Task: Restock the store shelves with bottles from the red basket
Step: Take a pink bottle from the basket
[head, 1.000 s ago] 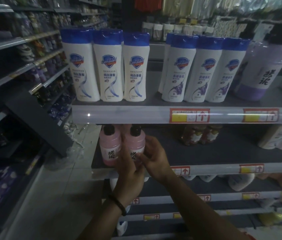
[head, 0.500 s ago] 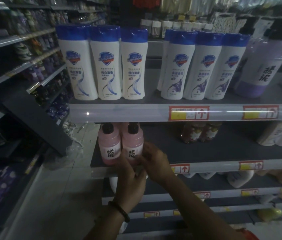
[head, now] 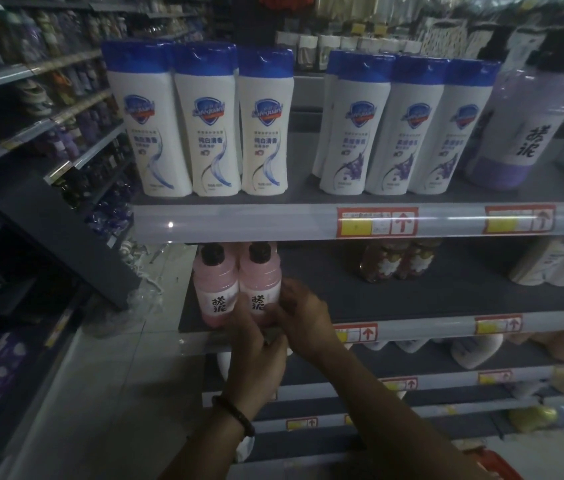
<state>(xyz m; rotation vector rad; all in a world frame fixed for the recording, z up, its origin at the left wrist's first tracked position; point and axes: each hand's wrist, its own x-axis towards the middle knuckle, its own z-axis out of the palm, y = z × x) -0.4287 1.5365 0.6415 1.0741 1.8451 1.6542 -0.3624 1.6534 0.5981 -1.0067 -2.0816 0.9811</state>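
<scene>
Your left hand (head: 256, 344) and right hand (head: 303, 320) meet at the front lip of the second shelf (head: 422, 329), both wrapped around the lower half of the right pink bottle (head: 260, 285), which stands upright on that shelf with its dark cap just under the shelf above. Your left fingers cover the front of its base; your right fingers curl around its right side, so both hands are grasping this one bottle. Just left of your hands, touching the held bottle, stands the left pink bottle (head: 215, 289), also upright, with its label facing you. Well to the right of your hands on the same shelf sit two amber bottles (head: 396, 259) set back from the edge, and farther right some pale bottles at the frame edge. Above your hands, the top shelf (head: 239, 221) carries three white bottles with blue caps (head: 204, 119) in a tight row, then a gap, then a second group of blue-capped white bottles (head: 402, 126), then a large lilac pump bottle (head: 523, 123). A dark bracelet (head: 235, 415) circles your left wrist. Below and right of your arms, at the bottom edge, a sliver of the red basket (head: 497, 465) shows; what it holds is out of view.
</scene>
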